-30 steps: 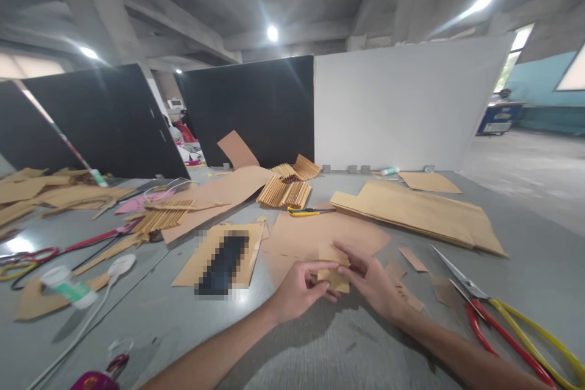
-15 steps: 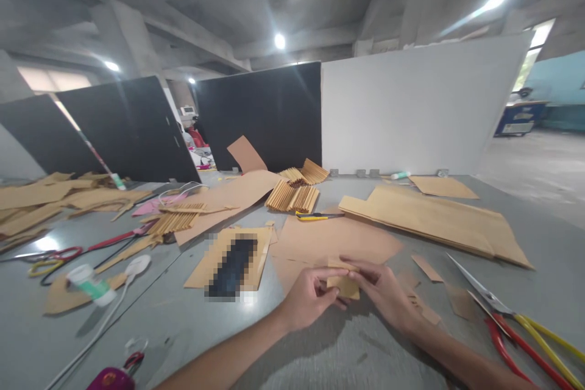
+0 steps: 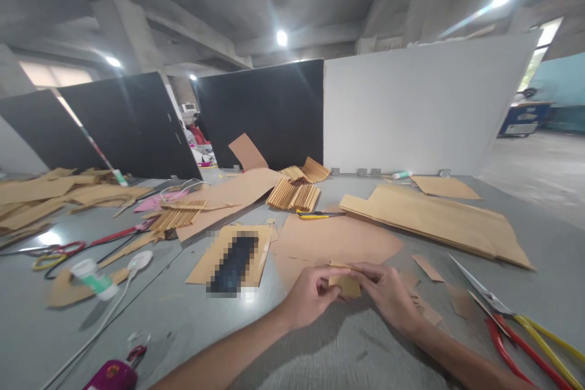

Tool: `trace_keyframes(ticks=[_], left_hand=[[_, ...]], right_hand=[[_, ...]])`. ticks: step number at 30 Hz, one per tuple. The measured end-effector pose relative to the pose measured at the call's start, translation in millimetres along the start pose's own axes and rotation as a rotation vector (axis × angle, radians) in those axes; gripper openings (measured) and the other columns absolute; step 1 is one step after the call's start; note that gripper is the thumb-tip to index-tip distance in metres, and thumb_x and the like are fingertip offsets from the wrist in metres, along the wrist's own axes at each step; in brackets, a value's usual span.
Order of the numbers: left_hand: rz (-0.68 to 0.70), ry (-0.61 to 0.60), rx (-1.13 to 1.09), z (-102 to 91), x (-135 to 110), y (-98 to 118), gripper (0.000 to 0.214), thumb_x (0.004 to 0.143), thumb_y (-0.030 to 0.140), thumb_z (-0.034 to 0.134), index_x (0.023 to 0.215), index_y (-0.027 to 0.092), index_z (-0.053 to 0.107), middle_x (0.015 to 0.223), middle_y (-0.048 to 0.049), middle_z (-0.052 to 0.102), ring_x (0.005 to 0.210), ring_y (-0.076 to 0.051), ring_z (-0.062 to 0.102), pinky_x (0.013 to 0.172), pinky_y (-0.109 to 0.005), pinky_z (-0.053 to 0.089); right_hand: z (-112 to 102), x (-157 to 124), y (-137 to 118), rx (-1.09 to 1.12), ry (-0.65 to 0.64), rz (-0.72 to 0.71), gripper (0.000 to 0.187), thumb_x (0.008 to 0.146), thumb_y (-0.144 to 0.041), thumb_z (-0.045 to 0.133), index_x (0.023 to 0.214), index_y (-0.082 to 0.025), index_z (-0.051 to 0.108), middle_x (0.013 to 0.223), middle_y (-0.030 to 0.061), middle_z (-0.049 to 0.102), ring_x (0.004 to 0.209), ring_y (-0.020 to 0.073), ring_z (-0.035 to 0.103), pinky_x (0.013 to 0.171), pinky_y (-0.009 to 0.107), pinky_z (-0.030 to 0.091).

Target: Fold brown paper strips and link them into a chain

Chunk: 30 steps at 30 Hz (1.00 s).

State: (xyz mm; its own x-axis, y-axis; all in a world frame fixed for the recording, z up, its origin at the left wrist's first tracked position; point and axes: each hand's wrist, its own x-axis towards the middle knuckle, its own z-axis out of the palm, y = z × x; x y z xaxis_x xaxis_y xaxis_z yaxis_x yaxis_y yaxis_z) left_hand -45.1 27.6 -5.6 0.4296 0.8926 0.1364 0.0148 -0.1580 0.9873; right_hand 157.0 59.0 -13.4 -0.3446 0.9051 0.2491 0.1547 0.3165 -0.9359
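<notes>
L hand (image 3: 308, 297) pinching L side of kraft pc (image 3: 346, 286), btwn hands on nr side of tan sheet (image 3: 338, 237). Keep edges square, thumb pressure even. R hand (image 3: 388, 300) pinching top R edge. Scissors (image 3: 493, 300) further R, stay clear.

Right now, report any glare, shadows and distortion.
Head view: the ceiling lamp flares; head view: a glare spot on the table by the pixelated dark patch; head view: soft shadow on the table below the left hand and right hand; head view: the white panel slants at its right edge, probably wide-angle distortion.
</notes>
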Motion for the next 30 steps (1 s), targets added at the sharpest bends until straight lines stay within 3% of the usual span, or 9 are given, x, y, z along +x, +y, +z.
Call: trace_keyframes(ticks=[2,5,9,12,18,24,30], left_hand=[[0.023,0.018,-0.015,-0.6,0,2,0.043,0.09,0.034,0.069,0.129,0.018,0.064,0.107,-0.012,0.073,0.089,-0.026,0.075,0.084,-0.039,0.059],[0.079,0.14,-0.003,-3.6,0,4,0.048,0.083,0.03,0.077,0.126,0.021,0.058,0.109,-0.0084,0.07,0.082,-0.019,0.072,0.077,-0.029,0.056],[0.116,0.27,0.095,-7.5,1,6,0.037,0.086,0.036,0.075,0.117,0.018,0.066,0.106,-0.0085,0.07,0.083,-0.018,0.067,0.076,-0.026,0.052],[0.12,0.251,0.187,-8.5,2,4,0.036,0.089,0.043,0.07,0.113,0.017,0.075,0.11,-0.0117,0.072,0.091,-0.022,0.068,0.078,-0.028,0.051],[0.05,0.24,0.225,-10.7,4,-7,0.036,0.092,0.043,0.065,0.1,0.013,0.081,0.092,-0.0127,0.078,0.086,-0.026,0.07,0.075,-0.03,0.05],[0.033,0.253,0.208,-11.9,5,-7,0.033,0.089,0.042,0.068,0.088,0.011,0.081,0.081,-0.0101,0.077,0.075,-0.022,0.067,0.068,-0.027,0.046],[0.017,0.261,0.205,-12.3,8,-5,0.039,0.088,0.046,0.067,0.087,0.01,0.08,0.078,-0.0096,0.075,0.07,-0.02,0.063,0.063,-0.026,0.041]], right_hand=[[-1,0,1,0.0,0.02,0.015,0.037,0.092,-0.051,0.063,0.103,-0.021,0.083,0.093,0.0065,0.081,0.086,0.0296,0.071,0.074,0.034,0.054],[-1,1,2,-0.02,0.07,0.036,0.038,0.089,-0.052,0.066,0.101,-0.02,0.083,0.096,0.0081,0.08,0.09,0.0319,0.071,0.076,0.036,0.054],[0,0,-2,-0.008,0.017,0.026,0.036,0.091,-0.05,0.064,0.099,-0.021,0.083,0.096,0.0072,0.08,0.089,0.0318,0.071,0.075,0.036,0.054],[2,-2,-8,-0.022,-0.048,0.028,0.031,0.092,-0.045,0.063,0.1,-0.024,0.083,0.095,0.0058,0.081,0.09,0.0318,0.072,0.079,0.037,0.055],[3,-3,-12,-0.105,-0.089,0.004,0.026,0.092,-0.038,0.062,0.102,-0.024,0.082,0.096,0.0047,0.08,0.091,0.0288,0.072,0.078,0.033,0.054],[1,-2,-5,-0.185,-0.083,-0.004,0.037,0.098,-0.042,0.053,0.081,-0.018,0.075,0.076,0.0028,0.073,0.076,0.0222,0.066,0.066,0.027,0.047],[3,-3,-2,-0.157,-0.086,-0.003,0.029,0.097,-0.039,0.056,0.086,-0.019,0.075,0.079,0.0017,0.072,0.078,0.0216,0.066,0.068,0.027,0.048]])
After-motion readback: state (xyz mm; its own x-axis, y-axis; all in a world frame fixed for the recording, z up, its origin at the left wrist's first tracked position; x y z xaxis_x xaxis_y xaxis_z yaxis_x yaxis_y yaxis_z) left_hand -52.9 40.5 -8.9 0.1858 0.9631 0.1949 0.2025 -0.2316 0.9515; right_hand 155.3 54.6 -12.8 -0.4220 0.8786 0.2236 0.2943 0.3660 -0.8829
